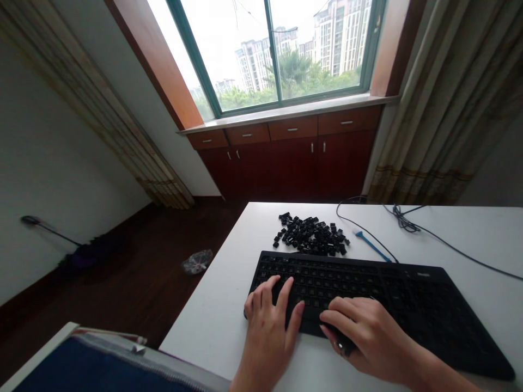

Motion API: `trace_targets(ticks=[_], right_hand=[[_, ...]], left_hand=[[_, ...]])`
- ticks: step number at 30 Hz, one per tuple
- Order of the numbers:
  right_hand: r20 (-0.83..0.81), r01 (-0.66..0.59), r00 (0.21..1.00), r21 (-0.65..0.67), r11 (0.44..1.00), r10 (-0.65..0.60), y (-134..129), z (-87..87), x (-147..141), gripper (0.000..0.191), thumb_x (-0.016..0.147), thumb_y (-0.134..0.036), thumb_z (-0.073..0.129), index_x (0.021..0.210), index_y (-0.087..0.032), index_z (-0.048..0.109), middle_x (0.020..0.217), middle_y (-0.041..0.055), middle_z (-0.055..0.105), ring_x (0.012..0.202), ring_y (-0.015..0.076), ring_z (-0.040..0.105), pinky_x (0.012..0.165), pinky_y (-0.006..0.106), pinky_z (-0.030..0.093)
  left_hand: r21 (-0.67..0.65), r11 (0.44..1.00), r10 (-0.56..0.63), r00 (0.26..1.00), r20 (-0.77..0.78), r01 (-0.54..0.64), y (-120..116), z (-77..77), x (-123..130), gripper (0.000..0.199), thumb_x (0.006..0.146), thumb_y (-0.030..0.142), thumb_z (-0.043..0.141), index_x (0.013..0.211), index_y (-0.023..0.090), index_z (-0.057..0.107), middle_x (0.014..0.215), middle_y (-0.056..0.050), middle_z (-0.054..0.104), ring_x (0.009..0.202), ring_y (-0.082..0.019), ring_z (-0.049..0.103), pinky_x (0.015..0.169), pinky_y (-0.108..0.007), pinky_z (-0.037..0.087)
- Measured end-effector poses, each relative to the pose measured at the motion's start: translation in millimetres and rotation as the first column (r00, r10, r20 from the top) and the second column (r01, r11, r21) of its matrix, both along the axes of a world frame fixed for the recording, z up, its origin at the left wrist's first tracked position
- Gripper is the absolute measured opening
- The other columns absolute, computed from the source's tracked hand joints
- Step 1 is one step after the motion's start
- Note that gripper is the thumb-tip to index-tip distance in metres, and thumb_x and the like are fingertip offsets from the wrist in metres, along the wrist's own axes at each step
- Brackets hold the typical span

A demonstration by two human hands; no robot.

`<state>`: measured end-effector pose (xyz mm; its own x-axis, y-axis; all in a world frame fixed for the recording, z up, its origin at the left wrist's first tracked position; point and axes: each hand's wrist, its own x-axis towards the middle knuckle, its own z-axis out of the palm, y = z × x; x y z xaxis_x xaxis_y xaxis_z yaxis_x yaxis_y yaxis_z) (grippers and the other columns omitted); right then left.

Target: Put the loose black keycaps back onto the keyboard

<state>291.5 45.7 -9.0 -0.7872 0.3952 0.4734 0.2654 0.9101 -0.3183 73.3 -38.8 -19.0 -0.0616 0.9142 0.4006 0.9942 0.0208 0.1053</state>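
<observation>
A black computer keyboard (439, 305), its key positions looking bare of caps on the left and middle, lies at a slant across the white table. My left hand (267, 321) rests on its left end with fingers spread, holding nothing. Over the keyboard's front edge, my right hand (368, 332) is closed around a small black-handled tool (345, 345). Only the tool's rounded dark end, with a shiny spot, shows below the fingers; its tip is hidden. Behind the keyboard is a heap of loose black keycaps (312, 234).
A blue stick-like brush (372, 246) lies behind the keyboard, beside a black cable (443, 239) running to the right. The white table (212, 310) ends at a left edge above a dark floor with a clear plastic bag (197, 262). Dark blue fabric (93, 367) is at lower left.
</observation>
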Motion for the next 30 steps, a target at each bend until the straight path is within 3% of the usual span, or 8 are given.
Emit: trace_targets(ticks=[19,30], right_hand=[[0.012,0.013,1.000,0.009,1.000,-0.013,0.3,0.5,0.3,0.012,0.095,-0.019,0.055,0.104,-0.022,0.063,0.086,0.0025,0.065,0.069,0.0152,0.059,0.063,0.030,0.038],[0.011,0.005,1.000,0.007,1.000,-0.005,0.0,1.5,0.6,0.013,0.096,-0.019,0.054,0.105,-0.022,0.062,0.087,0.0018,0.065,0.068,0.0161,0.058,0.061,0.031,0.037]], left_hand=[[0.027,1.000,0.004,1.000,-0.002,-0.004,1.5,3.2,1.9,0.046,0.098,0.032,0.053,0.144,0.028,0.048,0.140,-0.012,0.051,0.128,-0.029,0.047,0.103,-0.045,0.038],[0.052,0.998,0.023,0.999,0.033,-0.024,1.1,-2.4,1.5,0.046,0.099,0.035,0.053,0.140,0.016,0.046,0.138,-0.015,0.053,0.128,-0.028,0.047,0.105,-0.043,0.037]])
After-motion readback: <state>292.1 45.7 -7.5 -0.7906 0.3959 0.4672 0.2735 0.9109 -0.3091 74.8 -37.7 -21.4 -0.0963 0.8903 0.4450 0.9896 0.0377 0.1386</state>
